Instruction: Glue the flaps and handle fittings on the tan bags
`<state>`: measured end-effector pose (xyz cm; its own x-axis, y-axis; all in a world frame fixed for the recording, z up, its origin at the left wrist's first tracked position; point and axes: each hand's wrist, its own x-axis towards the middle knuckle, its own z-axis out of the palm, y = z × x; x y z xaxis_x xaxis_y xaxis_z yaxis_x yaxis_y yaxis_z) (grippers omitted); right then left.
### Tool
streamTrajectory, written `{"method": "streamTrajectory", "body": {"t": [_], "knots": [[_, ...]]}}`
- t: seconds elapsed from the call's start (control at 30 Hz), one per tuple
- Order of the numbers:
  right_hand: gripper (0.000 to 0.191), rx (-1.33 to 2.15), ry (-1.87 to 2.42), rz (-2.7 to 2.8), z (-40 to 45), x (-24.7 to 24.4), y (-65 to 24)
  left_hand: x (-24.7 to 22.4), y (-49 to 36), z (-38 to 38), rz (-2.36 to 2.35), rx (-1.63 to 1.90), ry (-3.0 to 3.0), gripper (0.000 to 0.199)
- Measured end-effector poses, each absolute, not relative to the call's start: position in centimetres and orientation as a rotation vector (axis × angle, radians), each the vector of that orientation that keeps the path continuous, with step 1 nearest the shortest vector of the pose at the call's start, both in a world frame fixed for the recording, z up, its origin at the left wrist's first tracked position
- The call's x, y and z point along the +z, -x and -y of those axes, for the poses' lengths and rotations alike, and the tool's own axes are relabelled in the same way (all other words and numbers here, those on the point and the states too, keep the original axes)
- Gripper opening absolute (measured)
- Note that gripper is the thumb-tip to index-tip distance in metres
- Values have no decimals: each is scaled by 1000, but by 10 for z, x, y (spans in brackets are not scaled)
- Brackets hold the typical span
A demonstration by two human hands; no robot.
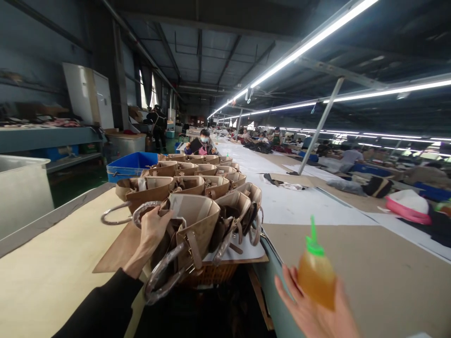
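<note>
Currently: hands apart, both occupied.
Left hand point(154, 231) clamps the front bag point(202, 225) at its upper edge; right hand point(312, 312), blurred, loosely holds the bottle point(317, 277), nozzle up, near the table point(387, 263).

Left hand point(155, 228): fingers closed at the edge of the front handbag point(200, 218), brown, open-topped. Right hand point(310, 303): palm up, squeeze bottle point(317, 277) tilted slightly between fingers and thumb; green nozzle point(313, 230), amber liquid. Further handbags point(216, 188): brown, standing in rows. Front handles point(164, 277): film-wrapped. Bin point(123, 172): blue, beyond, left. Counter point(306, 206): right, white-covered, brown sheet point(369, 263) nearest. Co-worker point(195, 146): masked, behind the rows.
</note>
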<state>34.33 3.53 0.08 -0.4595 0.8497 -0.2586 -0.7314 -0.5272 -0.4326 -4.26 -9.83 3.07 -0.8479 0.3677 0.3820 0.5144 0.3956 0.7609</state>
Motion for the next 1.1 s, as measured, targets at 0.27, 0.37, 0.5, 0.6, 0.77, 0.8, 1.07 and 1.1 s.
{"method": "streamTrajectory", "body": {"t": [0.27,0.37,0.5,0.6,0.77,0.8,1.07,1.1], "knots": [[50,2127,463,495,-101,19,-206,35,50,101,2580,-1506,733,44],[52,2126,416,567,-119,26,-171,41,44,110,2541,-1526,688,44],[48,2125,404,614,-138,33,-131,47,39,108,2491,-1432,632,39],[49,2132,396,619,-144,32,-119,42,44,99,2477,-1455,638,37],[50,2137,383,633,-144,30,-142,20,59,99,2514,-1705,756,35],[51,2132,389,638,-144,30,-150,18,61,101,2541,-1795,819,35],[51,2084,439,698,-150,38,-155,24,86,56,2620,-1740,1102,26],[50,2082,440,702,-149,38,-151,21,90,47,2673,-1664,1107,23]]}}
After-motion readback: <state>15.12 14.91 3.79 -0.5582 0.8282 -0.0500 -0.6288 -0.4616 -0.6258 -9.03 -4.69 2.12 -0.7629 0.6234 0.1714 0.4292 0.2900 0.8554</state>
